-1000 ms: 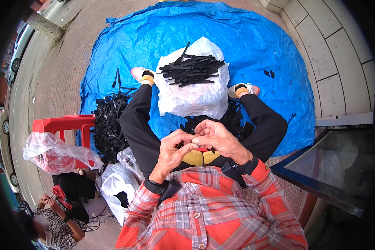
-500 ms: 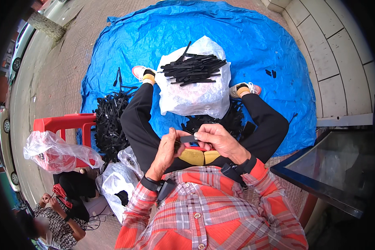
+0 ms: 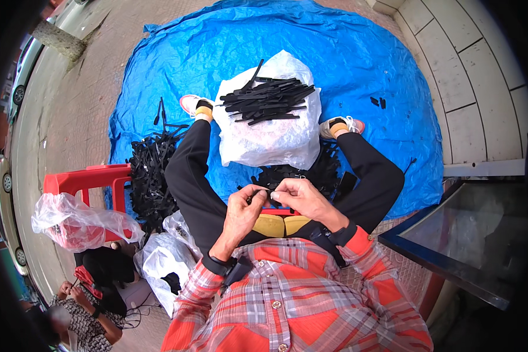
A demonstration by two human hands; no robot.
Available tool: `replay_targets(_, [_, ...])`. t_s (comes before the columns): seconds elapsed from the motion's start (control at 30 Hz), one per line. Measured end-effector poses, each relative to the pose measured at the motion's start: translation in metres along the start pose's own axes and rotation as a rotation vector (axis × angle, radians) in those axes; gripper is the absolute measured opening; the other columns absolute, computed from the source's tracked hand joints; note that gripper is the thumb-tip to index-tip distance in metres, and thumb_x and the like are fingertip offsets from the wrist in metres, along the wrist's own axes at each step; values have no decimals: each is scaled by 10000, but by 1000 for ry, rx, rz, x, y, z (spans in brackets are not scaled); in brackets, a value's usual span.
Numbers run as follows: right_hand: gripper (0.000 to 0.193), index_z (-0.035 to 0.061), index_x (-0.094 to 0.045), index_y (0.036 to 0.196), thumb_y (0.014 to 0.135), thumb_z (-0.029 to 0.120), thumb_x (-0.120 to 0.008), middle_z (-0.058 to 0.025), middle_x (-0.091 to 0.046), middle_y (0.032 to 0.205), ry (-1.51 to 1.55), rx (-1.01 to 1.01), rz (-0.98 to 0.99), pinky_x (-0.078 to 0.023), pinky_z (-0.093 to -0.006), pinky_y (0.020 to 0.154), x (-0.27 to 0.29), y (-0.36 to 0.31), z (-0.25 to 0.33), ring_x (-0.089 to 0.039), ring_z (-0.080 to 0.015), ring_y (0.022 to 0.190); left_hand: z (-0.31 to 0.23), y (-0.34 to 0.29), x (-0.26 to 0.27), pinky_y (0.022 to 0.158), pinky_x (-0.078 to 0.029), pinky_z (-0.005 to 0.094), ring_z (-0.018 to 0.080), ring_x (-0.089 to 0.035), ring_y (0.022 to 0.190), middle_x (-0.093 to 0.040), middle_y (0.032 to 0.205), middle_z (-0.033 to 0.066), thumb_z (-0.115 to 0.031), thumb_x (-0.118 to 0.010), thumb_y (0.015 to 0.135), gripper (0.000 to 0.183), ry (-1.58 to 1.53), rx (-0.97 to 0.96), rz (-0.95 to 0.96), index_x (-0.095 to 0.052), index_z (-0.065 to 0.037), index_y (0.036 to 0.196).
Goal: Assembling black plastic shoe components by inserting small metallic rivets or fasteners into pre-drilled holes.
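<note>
Above my lap, my left hand (image 3: 244, 210) and my right hand (image 3: 304, 199) meet with fingertips pinched on a short black strap (image 3: 268, 192); the fingers hide most of it. Just beyond, between my legs, lies a heap of black straps (image 3: 293, 176). Farther out, a white plastic-wrapped bundle (image 3: 258, 146) stands between my feet, with a stack of flat black straps (image 3: 267, 98) on top.
A blue tarp (image 3: 188, 53) lies under everything. At left are a larger strap pile (image 3: 149, 179), a red plastic stool (image 3: 88, 176) with a clear bag, and a white bag (image 3: 164, 258). Another person (image 3: 94, 311) sits lower left. A dark-framed glass panel (image 3: 469, 229) stands at right.
My hands have drawn closer together and the strap between them has turned, so less of its flat face shows. The whole view has shifted slightly.
</note>
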State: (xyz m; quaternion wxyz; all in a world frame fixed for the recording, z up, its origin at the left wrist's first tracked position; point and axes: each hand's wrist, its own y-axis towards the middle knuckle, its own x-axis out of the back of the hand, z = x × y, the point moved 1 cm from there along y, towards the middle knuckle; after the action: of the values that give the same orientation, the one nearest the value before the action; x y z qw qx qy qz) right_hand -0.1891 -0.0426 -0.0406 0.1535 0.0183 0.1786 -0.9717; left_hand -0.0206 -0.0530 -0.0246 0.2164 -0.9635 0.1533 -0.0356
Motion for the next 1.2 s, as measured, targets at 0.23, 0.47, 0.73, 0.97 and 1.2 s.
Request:
replay_targets(0.23, [171, -1, -560, 733, 808, 136, -628, 18, -520, 619, -74, -42, -120, -351, -222, 463, 7, 8, -16, -433, -36, 565, 9, 10, -6, 541, -400, 217, 59, -496, 606, -584, 667, 9, -133, -556, 858, 165, 224, -91, -9, -613, 17, 898])
replay_targets(0.47, [137, -35, -586, 782, 793, 100, -566, -109, -566, 580, -312, -68, -185, -420, -304, 512, 18, 18, -24, -543, -154, 544, 25, 31, -25, 523, -426, 293, 128, -541, 567, -594, 653, 98, -96, -571, 828, 149, 279, -267, -51, -612, 28, 900])
replay_targets(0.73, [109, 2, -529, 774, 784, 110, -517, -203, -509, 760, -1220, 178, -68, -401, -478, 641, 81, 64, -62, -517, -402, 726, 64, 75, 12, 428, -329, 178, 66, -458, 547, -600, 839, 58, -98, -429, 899, 221, -706, 497, 141, -503, -25, 1095])
replay_targets(0.97, [172, 16, -523, 881, 737, 57, -608, -135, -472, 855, -1029, 569, -341, -411, -396, 716, 69, 210, -12, -488, -315, 815, 60, 73, 34, 482, -387, 221, 153, -508, 562, -606, 866, 217, -134, -415, 915, 143, -868, 417, 292, -497, -18, 927])
replay_targets(1.2, [110, 40, -525, 791, 713, 49, -604, -98, -455, 827, -1182, 537, -233, -402, -398, 710, 72, 233, -27, -464, -271, 810, 46, 72, 48, 490, -418, 208, 163, -551, 639, -614, 943, 208, -163, -440, 906, 217, -899, 415, 202, -535, 14, 990])
